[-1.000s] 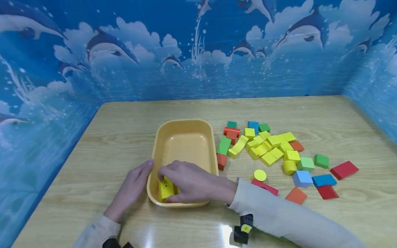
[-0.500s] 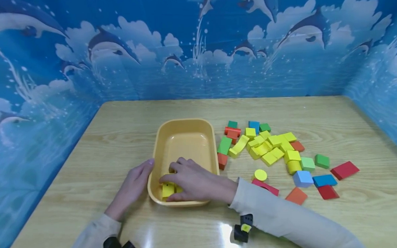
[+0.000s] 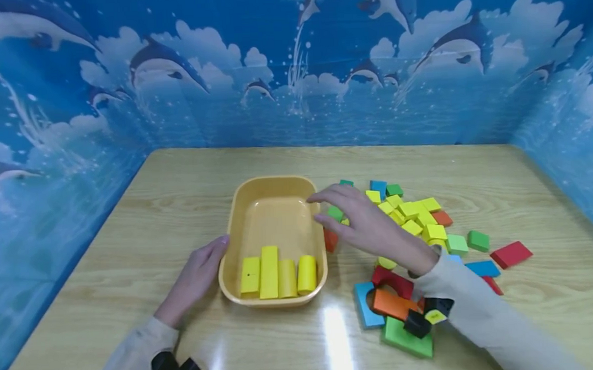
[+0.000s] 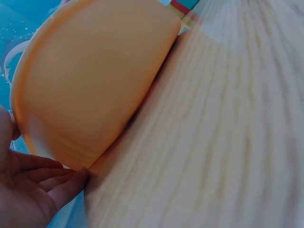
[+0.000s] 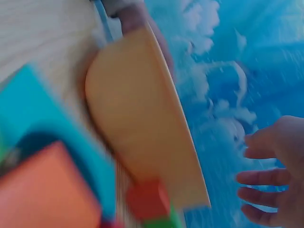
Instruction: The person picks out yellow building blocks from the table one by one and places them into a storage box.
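A yellow-orange plastic tray stands on the table. My left hand holds its left side; in the left wrist view, the thumb is at the rim and the fingers lie against the outer wall. Along the tray's near end several yellow blocks lie side by side, among them a short block with a dark dot, a longer bar and a cylinder. Over the right rim is my right hand, fingers spread and slightly bent, holding nothing. In the right wrist view its fingers are apart from the tray.
Right of the tray lies a heap of yellow blocks, partly behind my right hand. Around it are green, red and blue blocks. Nearer me are a blue arch, an orange block and a green slab. Dolphin-printed cloth surrounds the table.
My right hand has let go of the yellow blocks in the tray and moved up and right, past the rim. The row of yellow blocks is now uncovered. My left hand stays put.
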Tool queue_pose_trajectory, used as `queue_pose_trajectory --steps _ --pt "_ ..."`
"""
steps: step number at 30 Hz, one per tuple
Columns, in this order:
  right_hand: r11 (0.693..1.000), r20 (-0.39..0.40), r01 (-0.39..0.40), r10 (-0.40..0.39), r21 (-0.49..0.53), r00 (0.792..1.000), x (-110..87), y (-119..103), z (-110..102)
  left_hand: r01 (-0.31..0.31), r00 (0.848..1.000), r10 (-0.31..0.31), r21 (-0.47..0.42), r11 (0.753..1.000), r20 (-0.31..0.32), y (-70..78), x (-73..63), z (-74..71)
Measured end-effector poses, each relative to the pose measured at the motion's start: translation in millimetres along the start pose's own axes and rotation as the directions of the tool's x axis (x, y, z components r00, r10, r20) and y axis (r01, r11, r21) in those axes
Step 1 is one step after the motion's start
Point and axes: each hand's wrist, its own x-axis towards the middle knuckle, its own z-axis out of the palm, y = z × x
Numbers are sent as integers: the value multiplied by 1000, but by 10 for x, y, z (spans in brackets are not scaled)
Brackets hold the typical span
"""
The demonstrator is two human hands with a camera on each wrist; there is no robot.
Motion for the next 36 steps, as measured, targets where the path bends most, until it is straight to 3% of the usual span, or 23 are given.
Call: queue_pose_trajectory --steps 6,10,16,22,26,29,36 --pt "990 80 -141 141 -8 987 -492 282 -223 -4 1000 4 -2 1000 -5 24 9 12" --pt "993 116 -108 112 -40 987 -781 387 -246 -2 1000 2 -5 1000 -12 23 5 14" --pt "994 111 -50 61 -97 992 -1080 482 -275 8 1000 -8 3 1000 -2 28 -1 8" --pt "992 151 -88 102 -95 983 -1180 509 -259 21 1000 -21 17 1000 10 36 -15 -6" --pt "995 135 -47 59 -93 989 -1187 532 -207 41 999 -41 13 999 14 37 -14 -5" --pt "994 133 -23 37 -107 990 -1187 538 -179 35 999 -35 18 999 7 33 -16 -2" --pt "990 154 -44 66 -137 986 -1153 523 -168 5 1000 -5 28 1000 -7 17 -6 5"
